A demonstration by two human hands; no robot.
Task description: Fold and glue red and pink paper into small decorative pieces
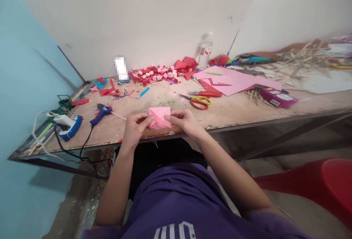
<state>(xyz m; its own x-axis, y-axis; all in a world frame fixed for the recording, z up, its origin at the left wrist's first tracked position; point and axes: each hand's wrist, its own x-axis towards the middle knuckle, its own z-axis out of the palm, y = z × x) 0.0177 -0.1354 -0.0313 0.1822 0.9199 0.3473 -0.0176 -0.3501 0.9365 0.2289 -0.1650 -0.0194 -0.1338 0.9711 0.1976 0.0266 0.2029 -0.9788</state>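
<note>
A small folded pink paper (159, 116) lies near the front edge of the wooden table (233, 112). My left hand (136, 124) pinches its left side, fingers curled on the paper. My right hand (183, 120) grips its right side with thumb and fingers closed on the edge. Both hands rest on the tabletop at the front edge.
Red-and-yellow scissors (200, 100) lie just behind my right hand. A blue glue gun (101, 113) and its cable sit to the left. A heap of small red and pink folded pieces (155, 74), pink sheets (233, 81), a water bottle (205, 50) and wooden sticks (299, 61) fill the back. A red chair (324, 187) stands at right.
</note>
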